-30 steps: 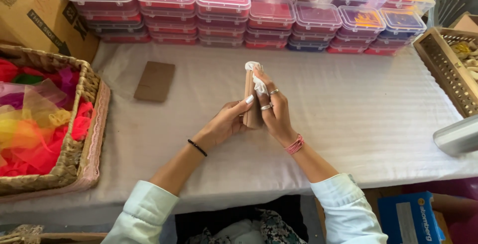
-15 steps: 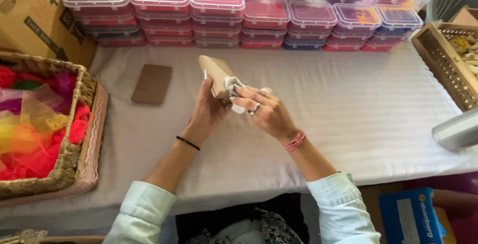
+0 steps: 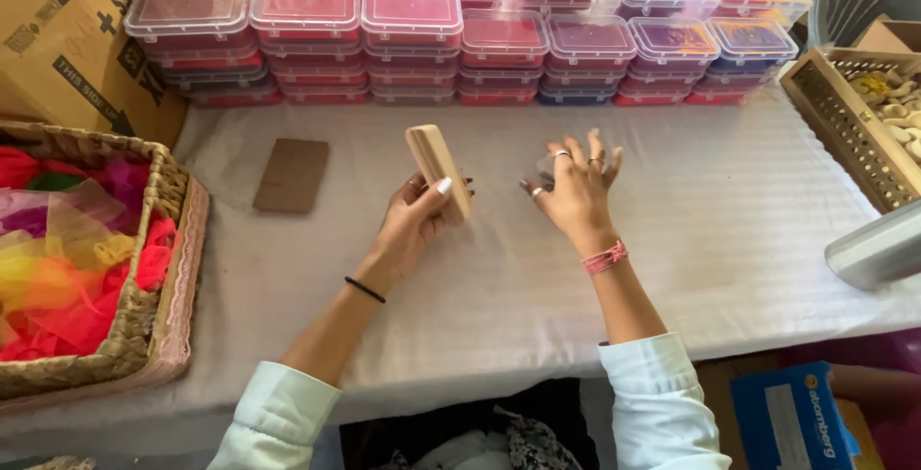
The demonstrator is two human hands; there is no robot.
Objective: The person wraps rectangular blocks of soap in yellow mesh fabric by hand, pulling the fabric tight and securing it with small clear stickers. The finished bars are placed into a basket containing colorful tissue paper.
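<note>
Left hand (image 3: 414,225) is grasping a wooden block (image 3: 438,169); right hand (image 3: 574,192), fingers spread, is partly hiding a small clear item (image 3: 545,169), grip unclear.

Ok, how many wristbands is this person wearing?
2: a thin black band on the wrist of the left hand, which holds a pale wooden block, and a pink band on the right wrist. The sleeves may hide others.

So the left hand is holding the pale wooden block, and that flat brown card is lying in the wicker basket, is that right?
Not quite. The left hand does hold the wooden block, but the head view shows the brown card lying flat on the white tablecloth, beside the wicker basket, not in it.
</note>
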